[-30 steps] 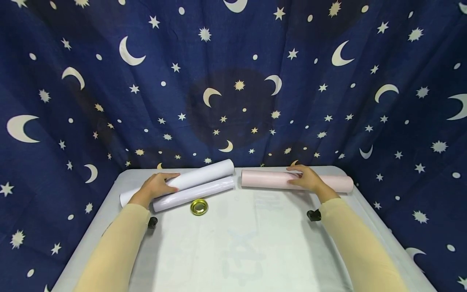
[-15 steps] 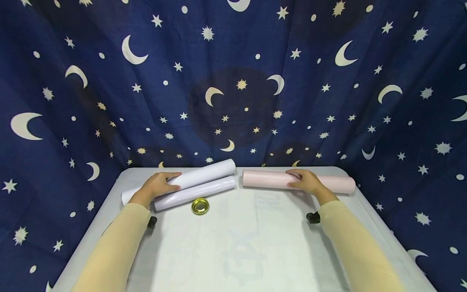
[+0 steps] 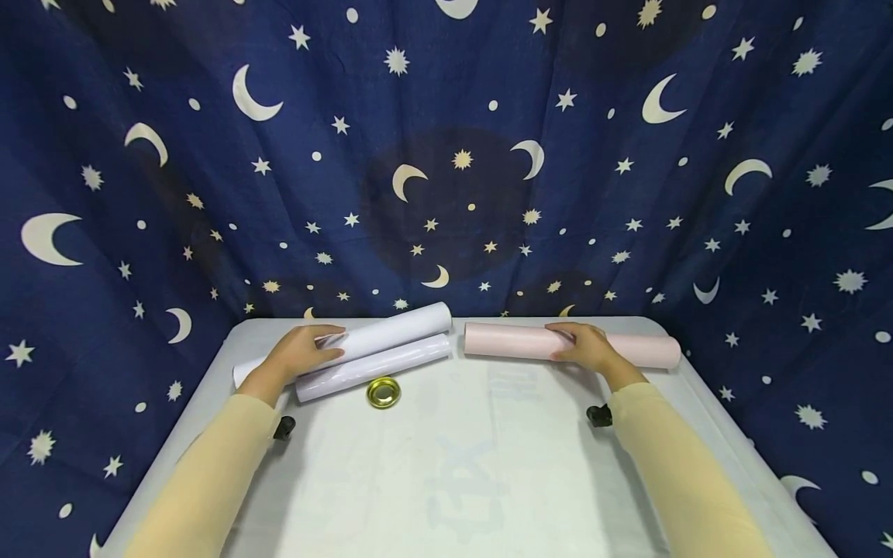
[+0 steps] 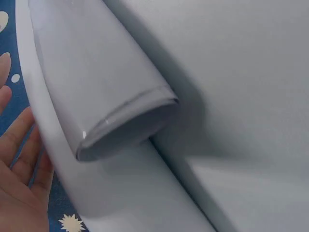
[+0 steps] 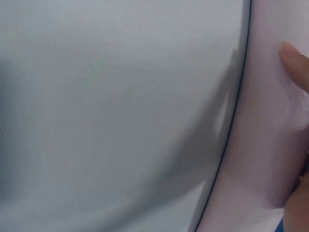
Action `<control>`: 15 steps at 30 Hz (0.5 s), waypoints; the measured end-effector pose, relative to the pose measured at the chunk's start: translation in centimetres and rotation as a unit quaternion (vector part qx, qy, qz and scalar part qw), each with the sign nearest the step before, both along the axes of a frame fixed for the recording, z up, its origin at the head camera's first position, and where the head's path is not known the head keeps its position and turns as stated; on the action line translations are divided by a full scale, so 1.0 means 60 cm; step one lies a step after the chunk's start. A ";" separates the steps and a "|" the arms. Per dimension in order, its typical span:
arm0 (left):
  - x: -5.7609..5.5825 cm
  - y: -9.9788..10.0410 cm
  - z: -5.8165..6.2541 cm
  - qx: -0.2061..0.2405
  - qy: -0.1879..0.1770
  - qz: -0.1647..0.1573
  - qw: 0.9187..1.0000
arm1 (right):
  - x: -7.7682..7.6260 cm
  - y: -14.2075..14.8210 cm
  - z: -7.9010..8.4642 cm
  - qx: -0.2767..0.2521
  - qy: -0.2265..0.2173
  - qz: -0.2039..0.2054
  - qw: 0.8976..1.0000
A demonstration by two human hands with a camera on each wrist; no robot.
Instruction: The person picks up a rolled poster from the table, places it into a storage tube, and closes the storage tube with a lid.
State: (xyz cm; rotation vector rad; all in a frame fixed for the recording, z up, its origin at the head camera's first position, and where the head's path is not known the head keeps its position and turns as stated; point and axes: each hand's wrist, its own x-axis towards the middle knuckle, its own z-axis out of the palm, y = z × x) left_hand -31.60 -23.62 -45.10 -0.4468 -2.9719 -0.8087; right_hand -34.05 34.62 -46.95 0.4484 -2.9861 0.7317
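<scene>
Two rolls of sheet material lie side by side at the back left of the table: a plain white roll point(image 3: 398, 333) behind, a glossy pale-lilac roll point(image 3: 377, 367) in front. My left hand point(image 3: 300, 353) lies over the white roll; in the left wrist view its fingers point(image 4: 30, 159) are spread, fairly straight, along that roll's far side. The glossy roll's open end point(image 4: 128, 128) faces that camera. At the back right, my right hand point(image 3: 588, 349) grips a pink roll point(image 3: 509, 342), its thumb point(image 5: 293, 60) on the near side and fingers reaching over the back.
A small round gold dish or lid point(image 3: 383, 393) sits just in front of the glossy roll. Dark blue curtain point(image 3: 460, 93) with moons and stars rises behind and beside the white-covered table point(image 3: 432, 465).
My right fingers, lifted a second ago, have come down onto the pink roll. My left wrist and sleeve have shifted slightly left. The rolls and the gold piece have stayed put.
</scene>
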 end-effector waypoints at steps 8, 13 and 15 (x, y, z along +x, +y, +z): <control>0.029 -0.006 0.000 0.021 0.062 -0.017 0.998 | -0.004 0.000 -0.001 0.005 0.000 0.002 1.000; 0.050 -0.005 0.000 0.030 0.075 -0.020 0.997 | -0.006 0.002 -0.003 0.005 0.000 0.006 1.000; 0.058 -0.005 -0.002 0.032 0.078 -0.017 0.996 | -0.005 0.002 -0.002 0.002 -0.003 0.009 1.000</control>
